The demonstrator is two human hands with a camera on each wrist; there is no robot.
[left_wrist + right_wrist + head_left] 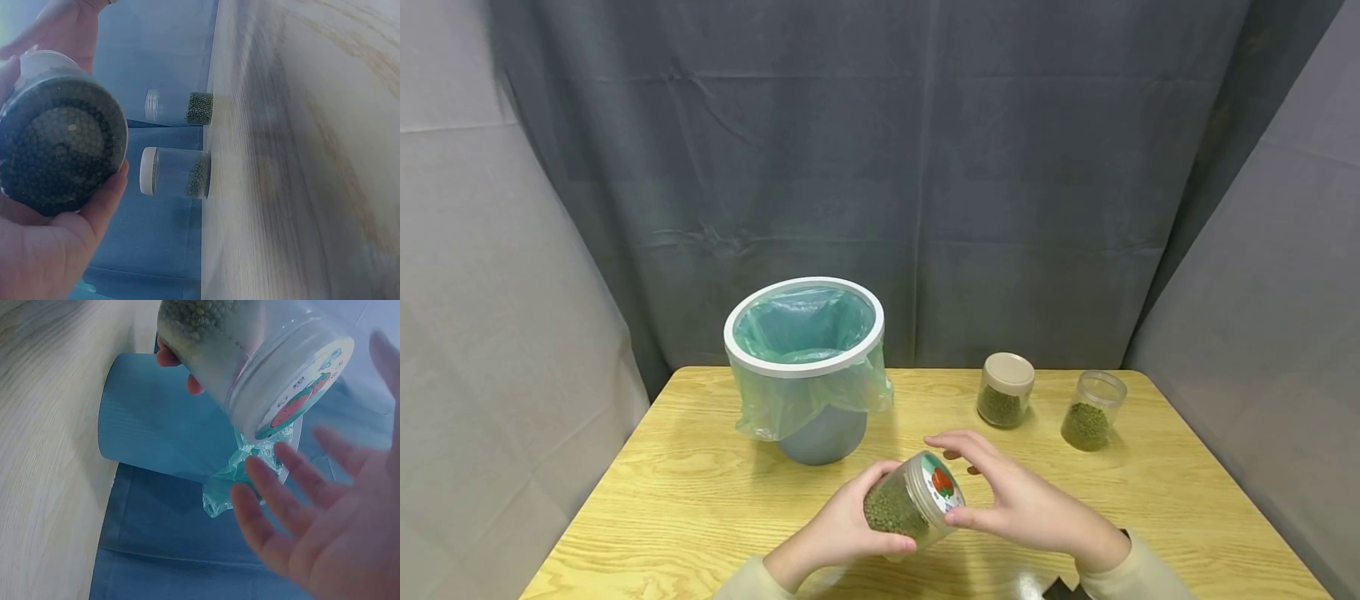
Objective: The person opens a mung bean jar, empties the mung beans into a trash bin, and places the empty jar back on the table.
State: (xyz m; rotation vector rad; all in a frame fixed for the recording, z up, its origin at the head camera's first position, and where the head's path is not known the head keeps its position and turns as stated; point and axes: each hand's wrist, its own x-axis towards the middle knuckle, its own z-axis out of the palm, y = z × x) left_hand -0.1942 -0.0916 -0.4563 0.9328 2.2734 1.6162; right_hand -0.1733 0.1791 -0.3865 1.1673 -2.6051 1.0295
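Note:
My left hand (850, 521) grips a clear jar (895, 504) of small green beans, raised above the table and tilted with its lid toward the right. The lid (303, 394) carries a printed picture of red fruit and is on the jar. In the left wrist view the round base of the jar (59, 144) faces the camera, beans behind it. Beside the lid, my right hand (1007, 500) has its fingers spread. Those fingers (284, 500) stand apart from the lid in the right wrist view; whether the thumb touches the lid rim I cannot tell.
A grey bin (823, 437) with a white rim and a green plastic liner stands at the back left of the wooden table (647, 500). Toward the back right are a beige-lidded jar of beans (1003, 400) and a lidless jar of beans (1086, 425). Grey curtains (850, 167) surround the table.

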